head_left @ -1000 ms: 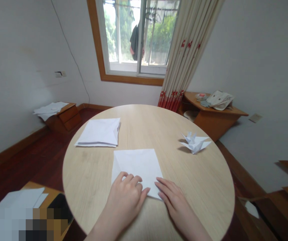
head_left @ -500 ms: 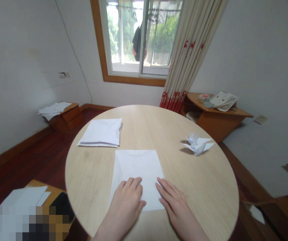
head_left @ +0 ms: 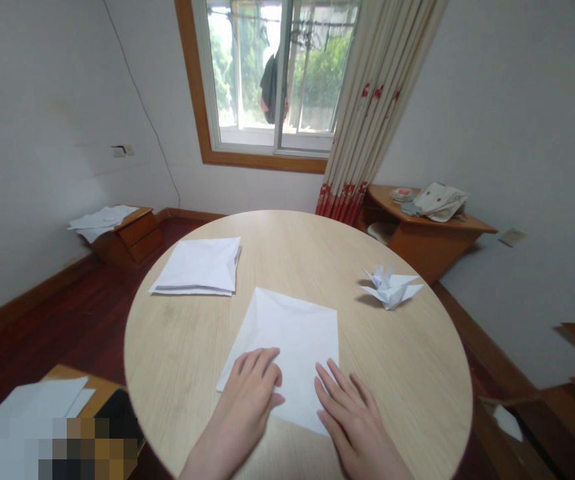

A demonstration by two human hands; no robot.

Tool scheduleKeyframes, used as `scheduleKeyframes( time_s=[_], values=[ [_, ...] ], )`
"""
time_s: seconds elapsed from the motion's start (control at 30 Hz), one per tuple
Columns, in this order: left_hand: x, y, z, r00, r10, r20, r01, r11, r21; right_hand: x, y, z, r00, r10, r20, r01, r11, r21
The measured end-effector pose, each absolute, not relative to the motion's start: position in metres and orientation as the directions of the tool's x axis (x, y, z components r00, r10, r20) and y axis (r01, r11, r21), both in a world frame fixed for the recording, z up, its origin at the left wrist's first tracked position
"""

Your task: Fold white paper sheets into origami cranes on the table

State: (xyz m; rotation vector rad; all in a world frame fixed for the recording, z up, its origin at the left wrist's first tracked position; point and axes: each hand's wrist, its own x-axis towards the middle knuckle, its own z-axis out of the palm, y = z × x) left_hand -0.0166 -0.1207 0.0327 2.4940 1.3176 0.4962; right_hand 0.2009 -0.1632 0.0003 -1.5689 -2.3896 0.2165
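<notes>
A white sheet of paper lies flat on the round wooden table, turned a little clockwise, with faint creases near its far and left edges. My left hand rests on the left part of the sheet, its fingers loosely bent and nothing gripped. On the near right edge lies my right hand, fingers stretched out and apart, partly on the paper and partly over the table. Both hands cover the near side corners of the sheet.
A stack of white paper sits at the table's left. Folded paper cranes stand at the right. Beyond the table are a corner desk, a small drawer cabinet and a curtain. More paper lies at the lower left.
The sheet has turned clockwise under my hands, its far edge now slanting down to the right. My right hand's fingers have spread. The view has shifted slightly.
</notes>
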Motion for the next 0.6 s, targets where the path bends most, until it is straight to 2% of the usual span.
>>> scheduleKeyframes(
  time_s=[0.17,0.37,0.6],
  values=[
    [-0.019,-0.119,0.030,0.509,0.840,0.189,0.743,-0.539,0.396,0.201,-0.167,-0.004,-0.387,0.903,0.188,0.863,0.426,-0.272],
    [-0.024,-0.116,0.028,0.484,0.849,0.214,0.748,-0.528,0.401,0.201,-0.168,0.004,-0.417,0.887,0.200,0.821,0.461,-0.337],
    [-0.029,-0.113,0.029,0.432,0.881,0.194,0.814,-0.473,0.336,0.198,-0.167,0.020,-0.526,0.814,0.245,0.745,0.580,-0.328]
  ],
)
